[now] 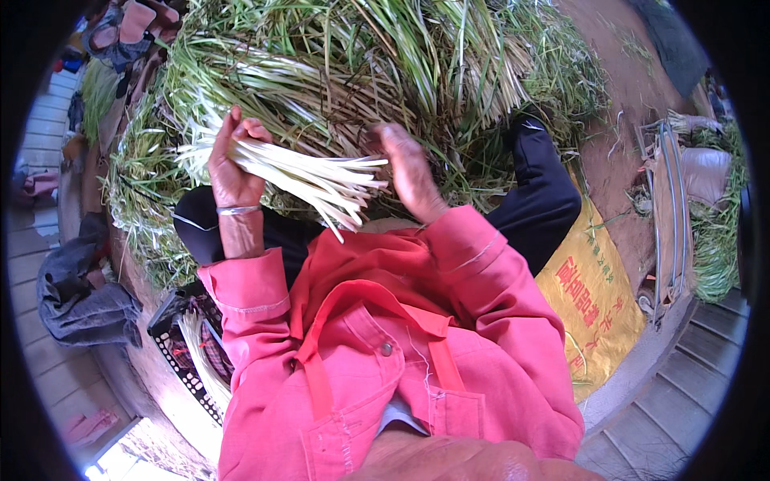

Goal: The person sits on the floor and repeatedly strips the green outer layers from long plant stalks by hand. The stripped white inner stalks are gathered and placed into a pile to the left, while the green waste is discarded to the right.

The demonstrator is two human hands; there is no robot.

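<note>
My left hand (233, 165), with a metal bangle at the wrist, grips a bundle of long white vegetable stalks (307, 177). Their tips point right in a loose fan, a few drooping lower. Facing those tips, my right hand (409, 171) is blurred and looks empty, its palm side towards the bundle; contact with the stalks is hard to tell. Just beyond both hands lies a big heap of green-leaved, white-stemmed vegetables (337, 90), some stems brownish. A red apron (373, 264) covers my lap between dark-trousered knees.
At lower left a black plastic crate (180, 361) holds more white stalks (201, 355). Dark cloth (84, 300) lies beyond it. A yellow woven sack (592, 300) with printed writing is spread at my right. Further right stands a metal-framed cart (668, 222) near greens (716, 258).
</note>
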